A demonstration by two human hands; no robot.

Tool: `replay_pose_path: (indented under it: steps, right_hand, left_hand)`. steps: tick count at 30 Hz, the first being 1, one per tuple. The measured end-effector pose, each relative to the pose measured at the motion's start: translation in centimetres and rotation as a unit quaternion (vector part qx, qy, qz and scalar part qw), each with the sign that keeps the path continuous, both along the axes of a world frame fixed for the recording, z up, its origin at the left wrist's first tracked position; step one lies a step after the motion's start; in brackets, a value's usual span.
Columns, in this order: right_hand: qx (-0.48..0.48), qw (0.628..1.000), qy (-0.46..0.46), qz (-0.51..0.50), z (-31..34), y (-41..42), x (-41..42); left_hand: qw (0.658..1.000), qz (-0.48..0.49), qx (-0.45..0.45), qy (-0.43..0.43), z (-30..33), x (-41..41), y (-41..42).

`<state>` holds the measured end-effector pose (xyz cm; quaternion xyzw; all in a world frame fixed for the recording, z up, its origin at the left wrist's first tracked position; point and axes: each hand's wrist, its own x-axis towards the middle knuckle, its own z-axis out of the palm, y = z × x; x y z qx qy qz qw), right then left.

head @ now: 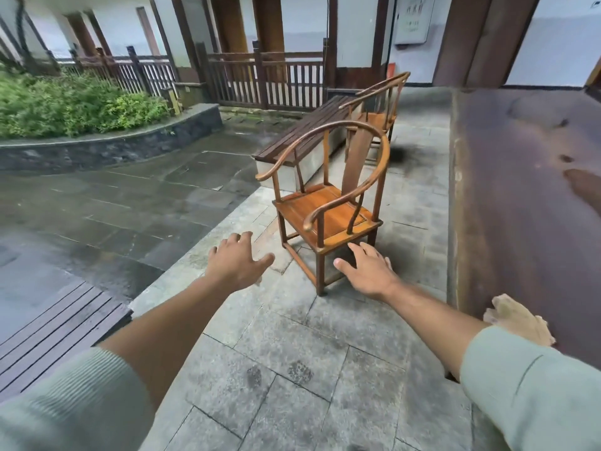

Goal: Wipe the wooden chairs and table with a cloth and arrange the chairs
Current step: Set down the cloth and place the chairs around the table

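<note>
Outdoors, a stone-paved floor (286,369) runs under everything, and the near wooden chair (328,209) serves as the landmark. Right of that chair stands the dark wooden table (527,196), its long edge running away from the camera and its top showing smeared, streaky patches. Beyond the chair lies a dark slatted bench (305,131), and past the bench a brown picket railing (270,79) closes the walkway. Left of the chair and well apart, green shrubs (65,102) fill a raised planter. A second wooden chair (380,102) stands just behind the near one, close to the table's edge. The near chair has a curved horseshoe back rail and an orange-brown seat; it stands upright on the paving, turned at an angle to the table. A crumpled beige cloth (517,320) lies on the table's near corner, nearer the camera than the chair. Both arms reach toward the chair: the left hand (237,258) hovers with fingers spread, holding nothing, and the right hand (367,271) is likewise spread and bare, its fingertips near the seat's front corner.
</note>
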<state>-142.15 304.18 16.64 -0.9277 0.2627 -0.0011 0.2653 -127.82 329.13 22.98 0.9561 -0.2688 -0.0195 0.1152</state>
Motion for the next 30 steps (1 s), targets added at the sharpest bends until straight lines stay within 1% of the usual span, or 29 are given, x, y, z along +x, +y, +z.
replay_pose_path:
  steps: [2, 4, 6, 9, 11, 13, 15, 16, 19, 20, 24, 27, 30]
  right_hand:
    - [0.019, 1.000, 0.003, 0.013, 1.0, -1.6, 8.1]
    - [0.024, 1.000, 0.001, 0.016, 1.9, -2.4, 13.0]
    - [0.027, 0.999, 0.004, 0.033, 2.3, -3.5, 20.6]
    - [0.022, 0.999, 0.019, 0.033, 1.4, -5.0, 29.1]
    - [0.022, 0.998, 0.035, 0.037, 0.1, -6.1, 37.0]
    - [0.013, 0.998, 0.043, 0.039, -0.1, -7.2, 42.7]
    - [0.002, 0.999, 0.042, 0.027, 0.1, -8.7, 50.4]
    - [0.008, 0.999, 0.039, 0.006, 0.2, -9.4, 53.9]
    - [0.012, 0.998, 0.049, -0.032, -0.2, -11.2, 62.6]
    - [0.018, 0.998, 0.049, -0.041, -0.1, -11.6, 64.3]
    - [0.047, 0.995, 0.030, -0.082, -0.8, -15.6, 76.2]
    - [0.059, 0.991, 0.046, -0.109, -3.5, -19.2, 83.4]
    - [0.086, 0.986, 0.049, -0.131, -6.7, -24.0, 92.2]
  left_hand:
    - [1.000, 0.009, 0.009, 0.002, 1.0, 7.1, -2.2]
    - [1.000, 0.008, 0.017, 0.009, 1.8, 11.4, -3.2]
    - [1.000, 0.016, 0.011, 0.006, 2.0, 18.5, -4.5]
    - [1.000, 0.017, 0.012, 0.007, 1.0, 27.1, -5.4]
    - [1.000, 0.021, 0.018, 0.011, -0.4, 35.2, -5.8]
    - [0.999, 0.026, 0.019, 0.004, -1.0, 41.5, -6.1]
    - [1.000, 0.031, -0.005, 0.002, -1.3, 50.1, -7.3]
    - [1.000, 0.014, -0.006, 0.006, -1.4, 54.3, -8.4]
    - [0.999, -0.022, 0.011, 0.025, -2.1, 63.9, -11.5]
    - [0.999, -0.026, 0.012, 0.027, -2.3, 65.8, -12.3]
    - [0.997, -0.063, 0.016, 0.051, -2.4, 78.4, -18.9]
    - [0.992, -0.105, 0.032, 0.064, -4.1, 86.2, -24.6]
    - [0.989, -0.122, 0.045, 0.066, -6.6, 95.0, -31.1]
